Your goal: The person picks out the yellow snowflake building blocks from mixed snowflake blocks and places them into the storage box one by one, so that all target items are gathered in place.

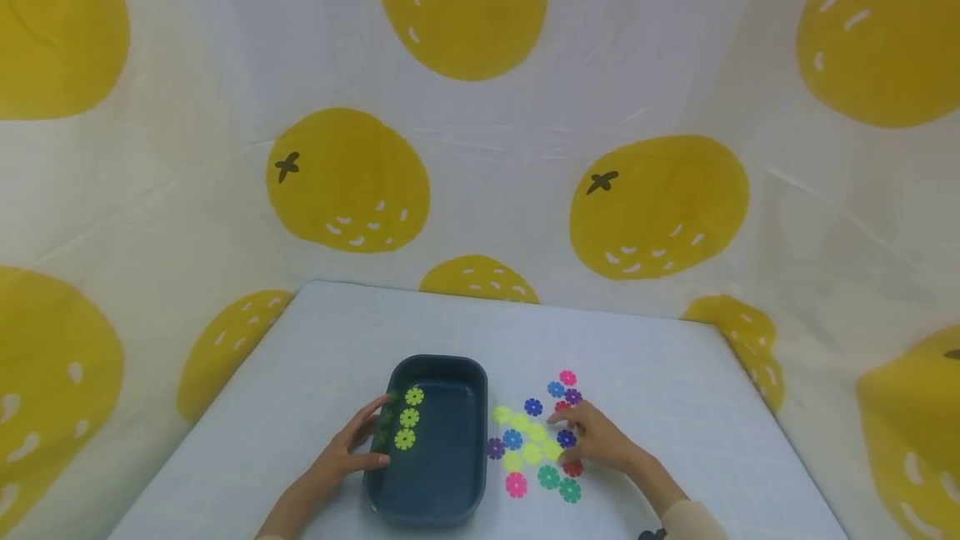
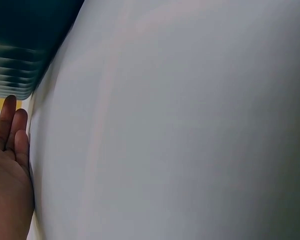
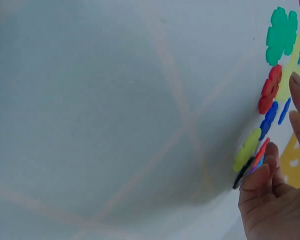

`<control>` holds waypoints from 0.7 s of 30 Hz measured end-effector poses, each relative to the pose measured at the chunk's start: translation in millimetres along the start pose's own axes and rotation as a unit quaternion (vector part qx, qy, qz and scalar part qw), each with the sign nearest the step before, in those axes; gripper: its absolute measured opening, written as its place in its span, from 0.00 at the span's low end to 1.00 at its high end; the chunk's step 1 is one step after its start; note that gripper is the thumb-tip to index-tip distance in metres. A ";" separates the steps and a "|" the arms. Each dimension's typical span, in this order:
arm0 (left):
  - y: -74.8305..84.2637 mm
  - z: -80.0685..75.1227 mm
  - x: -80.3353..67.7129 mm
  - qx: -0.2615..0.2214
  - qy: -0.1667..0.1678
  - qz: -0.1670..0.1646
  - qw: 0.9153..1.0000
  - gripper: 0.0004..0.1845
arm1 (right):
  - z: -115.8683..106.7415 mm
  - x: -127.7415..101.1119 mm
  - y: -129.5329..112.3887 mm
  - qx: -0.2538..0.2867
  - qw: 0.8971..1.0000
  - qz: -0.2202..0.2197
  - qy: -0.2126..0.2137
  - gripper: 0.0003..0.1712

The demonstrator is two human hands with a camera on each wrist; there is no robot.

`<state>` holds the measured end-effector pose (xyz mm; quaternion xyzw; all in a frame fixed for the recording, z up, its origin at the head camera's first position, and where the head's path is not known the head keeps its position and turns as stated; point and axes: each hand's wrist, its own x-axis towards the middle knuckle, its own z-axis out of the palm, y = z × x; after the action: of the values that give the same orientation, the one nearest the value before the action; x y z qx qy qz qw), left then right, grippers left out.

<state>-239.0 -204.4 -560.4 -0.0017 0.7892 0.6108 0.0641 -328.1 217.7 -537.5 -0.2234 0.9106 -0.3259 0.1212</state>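
Observation:
A dark blue-green rectangular tray point(image 1: 442, 490) lies in front of me, with three yellow-green flower-shaped discs point(image 1: 408, 417) in a column along its left side. My left hand point(image 1: 347, 448) rests against the tray's left edge, thumb and fingers spread. In the left wrist view its straight fingertips point(image 2: 10, 102) are right at the tray's side. Over the right part of a scatter of flower discs hovers my right hand point(image 1: 600, 440), index finger and thumb apart, with nothing seen between them. Yellow-green discs point(image 1: 532, 452) lie just left of its fingers; a red disc point(image 3: 270, 90) shows near them.
Pink point(image 1: 516, 485), green point(image 1: 570, 490), blue point(image 1: 512, 439) and purple point(image 1: 496, 448) discs lie loose right of the tray. The table point(image 1: 675, 373) has a white cloth. Behind it hangs a curtain point(image 1: 495, 165) printed with yellow fruit.

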 end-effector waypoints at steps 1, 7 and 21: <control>0.4 -0.1 -0.4 -0.001 0.001 0.000 1.000 0.41 | 0.4 0.0 1.1 -0.004 1.000 -0.002 0.002 0.28; 1.1 -0.6 -1.1 0.001 0.001 -0.001 1.000 0.41 | 2.5 0.7 6.1 -0.024 1.000 -0.005 0.003 0.28; -0.5 0.1 0.6 -0.004 0.001 -0.004 1.000 0.42 | 8.1 -1.9 8.4 -0.022 1.000 0.013 0.009 0.26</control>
<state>-239.5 -204.4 -560.9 -0.0060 0.7867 0.6137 0.0658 -326.2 220.1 -548.9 -0.2110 0.9214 -0.3064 0.1125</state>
